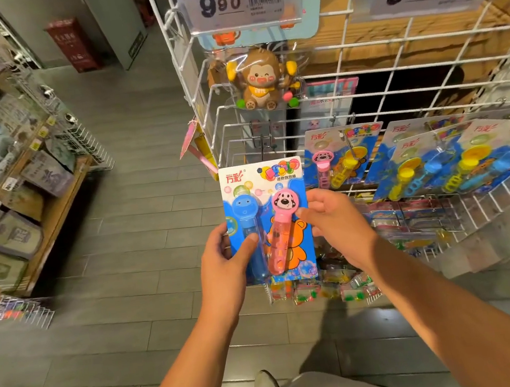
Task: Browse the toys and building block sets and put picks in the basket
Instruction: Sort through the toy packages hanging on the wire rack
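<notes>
I hold a blue carded pack of bubble wands upright in front of the white wire rack. It carries a blue wand and a pink wand with a dog face. My left hand grips its lower left edge, thumb across the blue wand. My right hand pinches its right edge beside the pink wand. No basket is in view.
More bubble wand packs hang on hooks to the right. A packaged brown monkey toy hangs above, under 9.90 price tags. Small toy packets sit low on the rack. Wooden shelves of boxed goods line the left aisle.
</notes>
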